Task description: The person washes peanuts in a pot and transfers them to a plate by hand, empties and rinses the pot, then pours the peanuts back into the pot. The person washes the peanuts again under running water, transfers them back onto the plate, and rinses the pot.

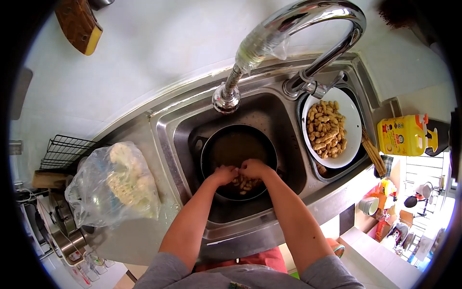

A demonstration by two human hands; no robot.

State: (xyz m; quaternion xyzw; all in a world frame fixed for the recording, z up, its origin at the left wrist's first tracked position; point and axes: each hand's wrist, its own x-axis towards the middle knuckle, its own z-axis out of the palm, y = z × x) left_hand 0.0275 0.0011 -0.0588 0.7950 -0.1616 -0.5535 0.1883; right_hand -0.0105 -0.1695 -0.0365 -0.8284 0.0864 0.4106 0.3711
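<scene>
Stainless steel is surrounding both my hands, the left basin [296,168] of the sink holding a dark round pan [208,149] with brownish water [238,144] in it. Unshelled peanuts [246,185] are lying at the pan's near side, just below my fingers. My left grip [223,175] is reaching in from the left and my right grip [255,168] from the right, both curling over the pan. Their fingertips are meeting, or nearly so, above the peanuts; I cannot tell whether either grip is pinching a peanut or only pressing its fingers together.

Above the pan's far side, the spray head [226,99] of the chrome faucet [332,45] is hanging down. To my right, a white bowl [353,127] is resting over the smaller basin, carrying a heap of peanuts in their shells [327,128]. Wooden sticks [373,153] are lying beside that bowl, and a yellow jug [400,135] is standing farther right. On the desk [122,243] to my left, a clear plastic bag [118,185] is sitting, with something pale showing through.
</scene>
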